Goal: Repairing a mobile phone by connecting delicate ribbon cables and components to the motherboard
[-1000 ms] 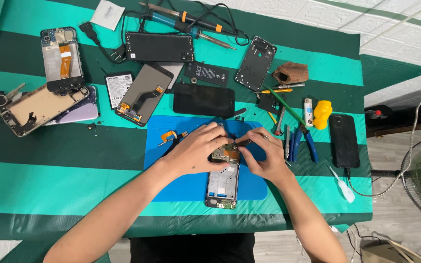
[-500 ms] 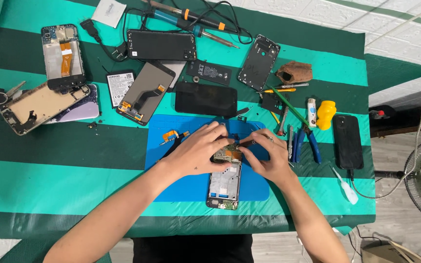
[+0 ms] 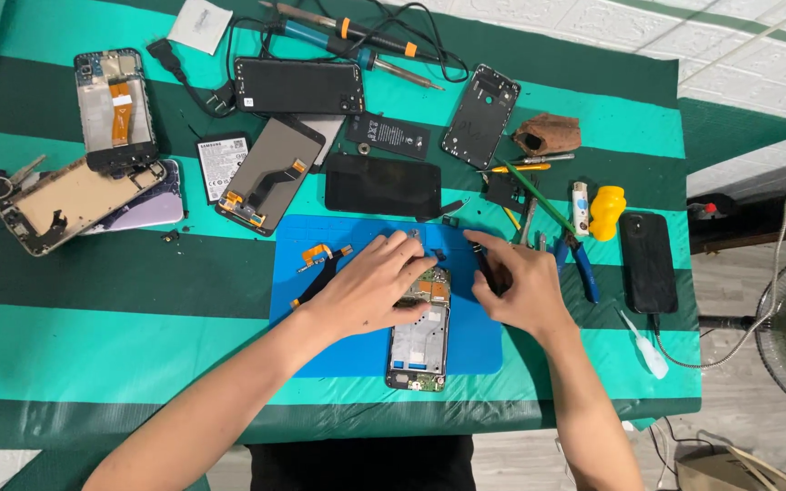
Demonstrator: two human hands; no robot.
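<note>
Since the earlier frame my right hand (image 3: 522, 289) has slid off the opened phone (image 3: 418, 335) toward the mat's right edge, fingers pinched on a thin dark tool. My left hand (image 3: 370, 284) lies flat on the phone's top end, holding it down. The phone sits on the blue mat (image 3: 320, 309). Looks light, rigid and fragile; I'd grip the frame edges.

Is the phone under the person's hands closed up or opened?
Opened. The phone lies on the blue mat with its back off, showing a circuit board and bare frame beneath the left hand.
</note>
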